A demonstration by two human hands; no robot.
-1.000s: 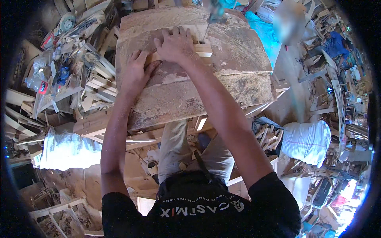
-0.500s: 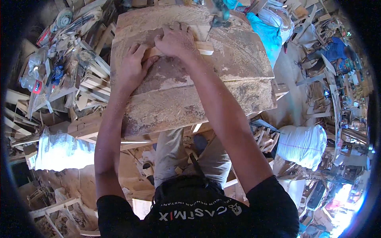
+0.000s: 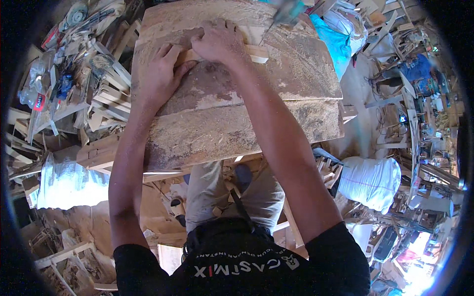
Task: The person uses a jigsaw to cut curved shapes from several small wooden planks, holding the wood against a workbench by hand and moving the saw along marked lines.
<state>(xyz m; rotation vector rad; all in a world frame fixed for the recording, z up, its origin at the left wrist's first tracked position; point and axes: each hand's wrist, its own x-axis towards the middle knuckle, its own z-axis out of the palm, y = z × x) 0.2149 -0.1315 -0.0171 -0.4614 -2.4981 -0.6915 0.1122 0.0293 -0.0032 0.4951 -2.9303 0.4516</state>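
A pale, short wooden strip (image 3: pixel 257 53) lies across the sawdust-covered wooden work table (image 3: pixel 207 133). My left hand (image 3: pixel 164 74) grips its left end, fingers bent over the far side and thumb along the near side. Over the middle of the strip my right hand (image 3: pixel 218 43) is closed, its fingertips curled past the far edge, so that part of the wood is hidden. The strip's right end sticks out beyond my right hand. Just past that end, a blurred greenish machine part (image 3: pixel 289 12) hangs over the table, with what looks like a thin blade below it.
Offcuts (image 3: pixel 111 96) are heaped left of the table, with a plastic bottle (image 3: pixel 32 100) among them. White sacks stand at the lower left (image 3: pixel 69 185) and right (image 3: pixel 371 180). A blue bag (image 3: pixel 333 44) is at the far right corner. Another person (image 3: pixel 414 68) is farther right.
The view has shifted slightly. Both hands keep their grip on the strip, and its position between them and the machine part looks nearly the same.
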